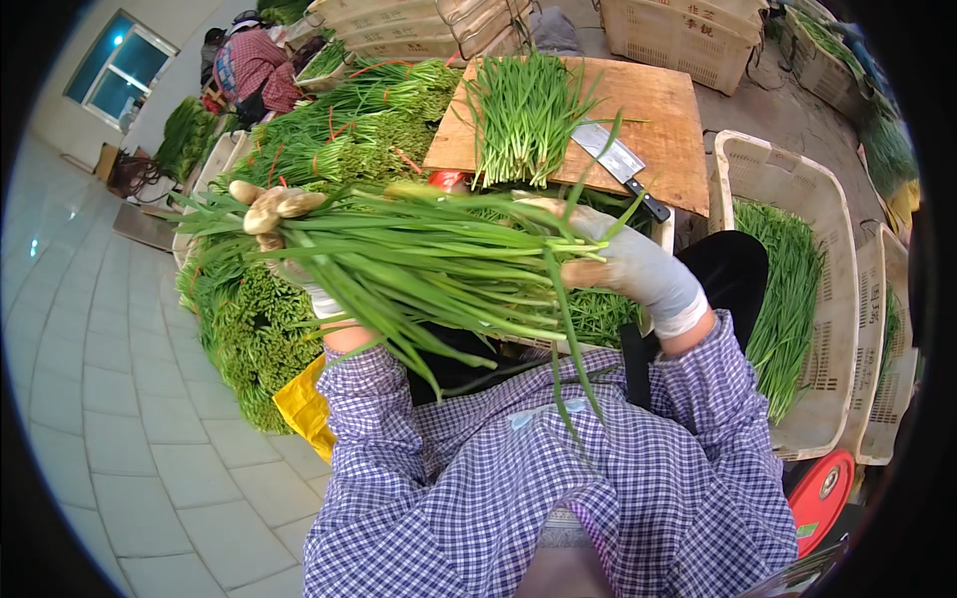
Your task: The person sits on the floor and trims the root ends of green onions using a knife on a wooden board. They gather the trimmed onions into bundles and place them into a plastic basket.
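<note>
My left hand [277, 217], in a soiled pale glove, is closed around the leafy end of a loose bunch of garlic chives [426, 261]. Near the cut stem ends, my right hand [613, 254] grips the same bunch, its glove greyish white. The bunch lies crosswise above my lap, with several long leaves hanging down. Beyond it, a pile of cut chives [523, 112] rests on a wooden board [658, 112]. A cleaver [617, 157] lies on the board to the right of that pile, its black handle over the board's near edge.
Banded bundles of green stalks [351, 142] are heaped at the left. A plastic crate [837, 299] holding chives [781, 299] stands at my right, near a red round lid [822, 501]. Stacked crates [673, 45] stand beyond the board. A person in red checks [258, 71] is at the upper left.
</note>
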### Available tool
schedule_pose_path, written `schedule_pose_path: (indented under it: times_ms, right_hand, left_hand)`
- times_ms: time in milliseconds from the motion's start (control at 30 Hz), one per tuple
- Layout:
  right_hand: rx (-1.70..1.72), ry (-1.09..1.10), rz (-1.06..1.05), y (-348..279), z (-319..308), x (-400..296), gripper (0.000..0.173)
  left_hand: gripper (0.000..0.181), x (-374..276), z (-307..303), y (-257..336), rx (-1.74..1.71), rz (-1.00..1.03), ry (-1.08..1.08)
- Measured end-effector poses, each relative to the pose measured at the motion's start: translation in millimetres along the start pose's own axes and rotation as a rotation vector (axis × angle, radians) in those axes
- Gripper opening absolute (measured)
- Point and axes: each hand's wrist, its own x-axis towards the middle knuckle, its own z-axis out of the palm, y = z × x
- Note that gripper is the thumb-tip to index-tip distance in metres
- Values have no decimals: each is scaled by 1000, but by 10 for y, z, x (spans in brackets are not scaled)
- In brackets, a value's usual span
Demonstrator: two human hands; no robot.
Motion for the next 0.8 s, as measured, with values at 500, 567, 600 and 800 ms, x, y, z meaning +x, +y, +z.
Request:
schedule_pose_path:
  times_ms: [500,567,600,800]
  right_hand:
    - [-365,642,313,965,-292,-692,51]
    - [-376,589,374,400,-329,-479,64]
    - [-279,566,340,183,-276,-345,61]
    - [-410,546,334,400,96,210,35]
  left_hand:
    - [37,6,-1,-46,205,51,10]
    - [38,-5,-3,-12,191,70,9]
    - [43,1,-30,-95,99,64,6]
    - [43,22,109,-313,96,41,37]
